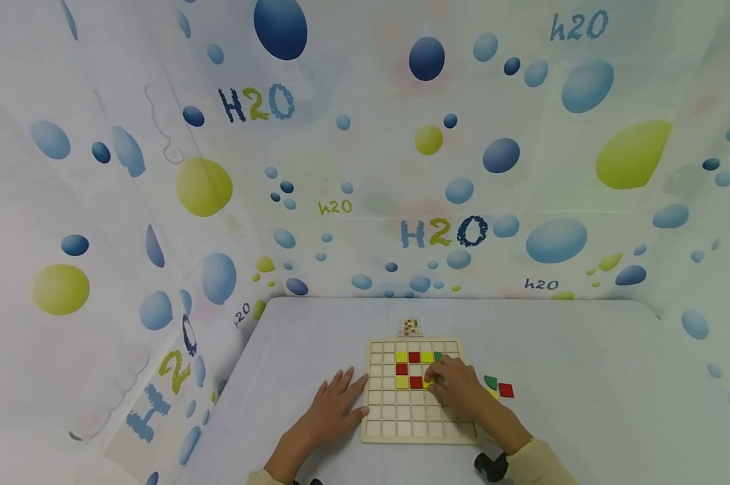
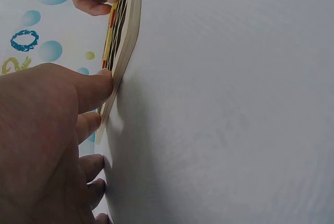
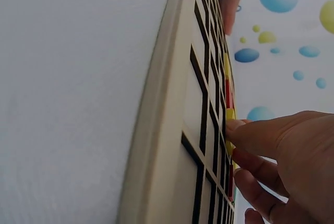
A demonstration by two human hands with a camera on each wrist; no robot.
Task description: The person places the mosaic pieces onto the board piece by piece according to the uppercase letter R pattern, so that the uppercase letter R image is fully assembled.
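A wooden grid board (image 1: 389, 429) lies flat, with red, yellow and green tiles in several of its upper squares. My right hand (image 1: 457, 387) is over the board's right half, thumb and fingertips pinching a yellow tile (image 3: 229, 115) beside a red tile (image 1: 416, 382). Most of that yellow tile is hidden by the fingers in the head view. My left hand (image 1: 335, 411) lies at the board's left edge, fingers spread; its thumb (image 2: 96, 89) touches the rim. A green tile (image 1: 438, 356) shows partly behind the right hand.
A small pattern card (image 1: 410, 327) sits beyond the board's far edge. Right of the board lie a loose green piece (image 1: 490, 382) and a red tile (image 1: 506, 391), with yellow partly covered by my forearm. A patterned cloth hangs behind the white table (image 1: 583, 377).
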